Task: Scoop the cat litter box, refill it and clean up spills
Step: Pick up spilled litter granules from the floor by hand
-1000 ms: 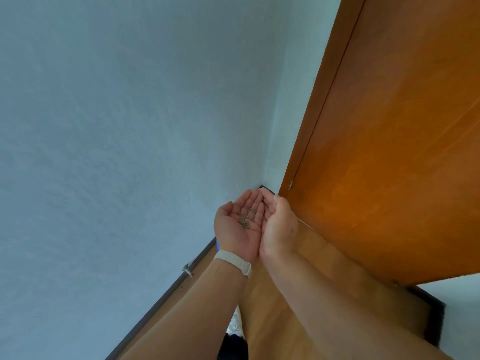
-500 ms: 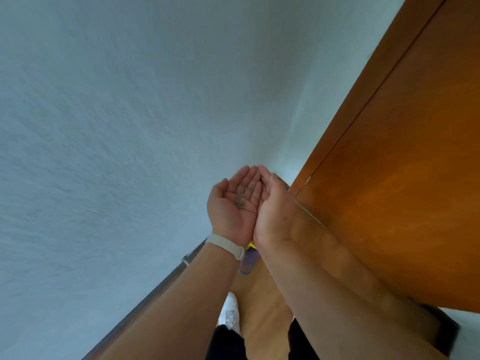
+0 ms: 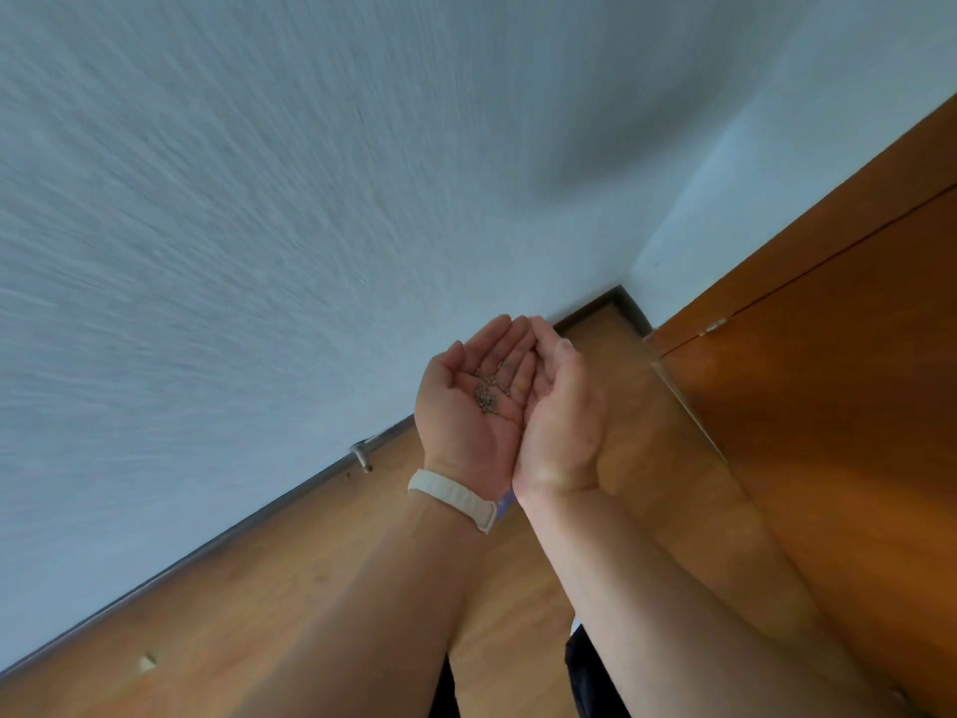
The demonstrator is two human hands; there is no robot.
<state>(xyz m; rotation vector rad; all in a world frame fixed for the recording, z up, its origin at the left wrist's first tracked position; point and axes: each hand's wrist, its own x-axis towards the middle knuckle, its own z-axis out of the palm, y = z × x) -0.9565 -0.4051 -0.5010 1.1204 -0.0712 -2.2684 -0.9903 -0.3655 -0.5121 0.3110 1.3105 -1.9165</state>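
Note:
My left hand is held palm up, cupped, with a small pile of grey litter grains lying in the palm. A white band sits on that wrist. My right hand stands on edge against the left hand's side, fingers straight, walling in the grains. Both hands are raised together in front of me over the wooden floor. The litter box is not in view.
A pale blue wall fills the left and top. A brown wooden door stands at the right. The wooden floor runs between them, with a dark skirting board and a small door stop at the wall's foot.
The camera has swung, so more floor and the room's corner now show. My hands stay joined with the grains in the left palm; the blue object and white shoe under them are out of sight.

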